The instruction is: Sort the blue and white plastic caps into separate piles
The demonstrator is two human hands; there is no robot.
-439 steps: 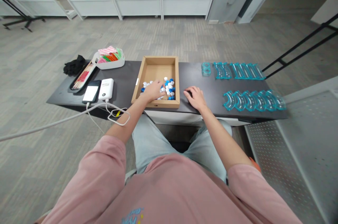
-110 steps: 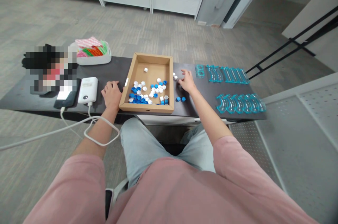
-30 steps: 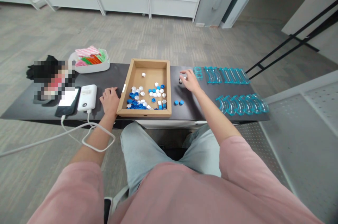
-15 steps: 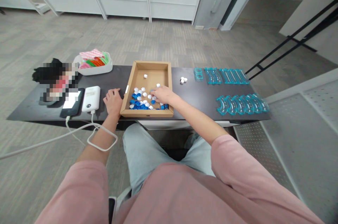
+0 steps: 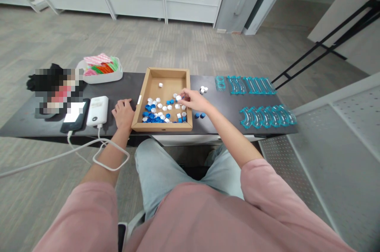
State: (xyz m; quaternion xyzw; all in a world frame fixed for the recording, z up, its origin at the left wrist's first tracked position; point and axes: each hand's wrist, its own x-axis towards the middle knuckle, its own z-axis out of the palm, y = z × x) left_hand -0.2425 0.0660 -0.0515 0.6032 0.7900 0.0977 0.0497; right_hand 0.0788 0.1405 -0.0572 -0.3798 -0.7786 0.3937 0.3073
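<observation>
A shallow cardboard box [image 5: 166, 74] holds many small white and blue hexagonal pieces, heaped mostly toward its near side. Over the box's right part, my right hand [image 5: 194, 99] pinches a white hexagonal piece [image 5: 178, 98] between thumb and fingertips. My left hand [image 5: 122, 113] lies on the dark table just left of the box, fingers loosely apart and holding nothing. To the box's right, several white pieces [image 5: 203, 89] sit grouped together, and two blue pieces [image 5: 200, 115] stand nearer the front edge.
Clear teal-edged plastic parts [image 5: 267, 116] line the table's right side in two rows. On the left are a white power bank [image 5: 97, 110], a phone [image 5: 75, 115] with white cables and a white bin [image 5: 101, 78] of colourful items. A black frame [image 5: 323, 44] stands right.
My right hand has lifted and shifted right from among the pieces, now with a white one in its fingertips. Two blue pieces beside the box have come into view. My left hand stays put.
</observation>
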